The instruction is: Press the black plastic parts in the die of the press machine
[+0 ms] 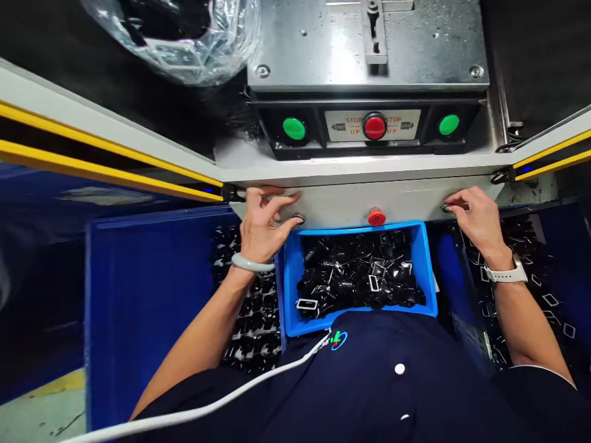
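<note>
My left hand (265,224) is at the left of the white front panel (337,203) of a machine. Its thumb tip is on a small round push button (299,218), and the other fingers are spread above it, holding nothing. At the panel's right end, my right hand (478,218) has its thumb on a matching push button (445,208); its fingers are bent against the panel, apart from the thumb. Between the hands sits a red emergency stop knob (377,216). Above is a metal fixture plate (314,55) with a small clamp block (375,37).
A blue bin (290,277) of glossy black parts stands below the panel. Green buttons (294,128) and a red button (374,127) line the control box. A plastic bag (198,58) lies at upper left. Yellow-edged bars (106,154) flank the machine. More black parts (253,307) fill side crates.
</note>
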A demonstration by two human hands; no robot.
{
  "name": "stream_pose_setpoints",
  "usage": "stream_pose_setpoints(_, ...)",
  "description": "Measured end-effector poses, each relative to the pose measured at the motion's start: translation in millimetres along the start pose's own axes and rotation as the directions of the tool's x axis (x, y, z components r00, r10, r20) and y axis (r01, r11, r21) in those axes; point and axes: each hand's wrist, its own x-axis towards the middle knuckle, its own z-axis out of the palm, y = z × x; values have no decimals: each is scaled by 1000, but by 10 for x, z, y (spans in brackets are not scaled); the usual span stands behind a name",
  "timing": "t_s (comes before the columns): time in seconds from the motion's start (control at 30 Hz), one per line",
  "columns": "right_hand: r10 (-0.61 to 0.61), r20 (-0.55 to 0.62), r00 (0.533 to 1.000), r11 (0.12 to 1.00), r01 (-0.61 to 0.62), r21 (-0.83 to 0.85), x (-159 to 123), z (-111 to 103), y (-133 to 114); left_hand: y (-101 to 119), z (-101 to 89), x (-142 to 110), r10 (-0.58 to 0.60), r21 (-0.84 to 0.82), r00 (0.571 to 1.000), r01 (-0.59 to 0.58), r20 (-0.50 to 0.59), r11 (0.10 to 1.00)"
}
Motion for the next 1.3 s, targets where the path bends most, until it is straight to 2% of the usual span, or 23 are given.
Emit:
stream_pose_setpoints(0.07,44,-48,998,997,-47,-56,-53,17,-58,79,50,-66,-25,2,998,26,-65,1000)
stream_pose_setpoints(0.17,-4,-100,995,987,-13,-161,-240,109,-245,202,124,-286,-72,26,985,77,-157,997)
stream_pose_setpoints(0.23,-71,-59,996,985,60,-164,-399,240,-436,260,180,-478,-67,85,994,74,-81,994)
stream_pose_setpoints(0.3,-117,104,988,987,127,-101,-527,434,-664,277,255,-647,-40,175,993,20,107,984)
stream_pose_setpoints(0.33,-124,222,967,987,144,-75,-566,551,-782,267,301,-708,-32,219,978,-14,205,976)
stream_pose_setpoints(0.43,-35,559,828,979,140,-146,-569,920,-1098,192,462,-782,-66,318,920,-66,387,946)
stream_pose_setpoints(0.5,48,650,758,965,132,-225,-508,1128,-1246,139,547,-772,-92,331,899,-61,428,942)
stream_pose_setpoints(0.6,71,671,738,961,129,-244,-424,1320,-1349,111,560,-756,-71,212,906,-21,416,977)
stream_pose_setpoints(0.67,63,674,736,965,129,-231,-407,1372,-1347,140,484,-763,-57,32,922,49,383,998)
stream_pose_setpoints(0.73,49,672,739,970,127,-210,-417,1382,-1313,199,378,-765,-98,-209,915,192,392,959)
stream_pose_setpoints(0.77,40,672,740,972,126,-196,-427,1375,-1292,235,330,-758,-135,-343,892,300,430,890)
stream_pose_setpoints(0.8,31,672,740,975,124,-183,-438,1364,-1274,271,294,-742,-172,-471,856,424,488,774)
stream_pose_setpoints(0.87,13,671,741,981,121,-152,-454,1329,-1250,335,270,-692,-205,-642,763,633,613,433)
stream_pose_setpoints(0.93,-14,668,744,986,121,-113,-463,1282,-1240,383,309,-628,-207,-686,693,718,690,119)
stream_pose_setpoints(0.97,-30,664,747,988,121,-91,-467,1255,-1235,400,345,-596,-209,-684,672,729,710,18)
stream_pose_setpoints(1.03,-62,655,754,992,119,-44,-476,1200,-1216,425,428,-545,-226,-677,647,731,728,-87)
stream_pose_setpoints(1.13,-107,640,761,994,105,41,-510,1120,-1145,443,526,-502,-249,-669,626,726,739,-161)
stream_pose_setpoints(1.2,-147,603,784,984,52,172,-547,1064,-1076,443,558,-490,-248,-665,619,718,745,-207)
stream_pose_setpoints(1.3,-181,522,834,911,-57,407,-604,955,-987,436,572,-482,-247,-655,608,714,755,-247)
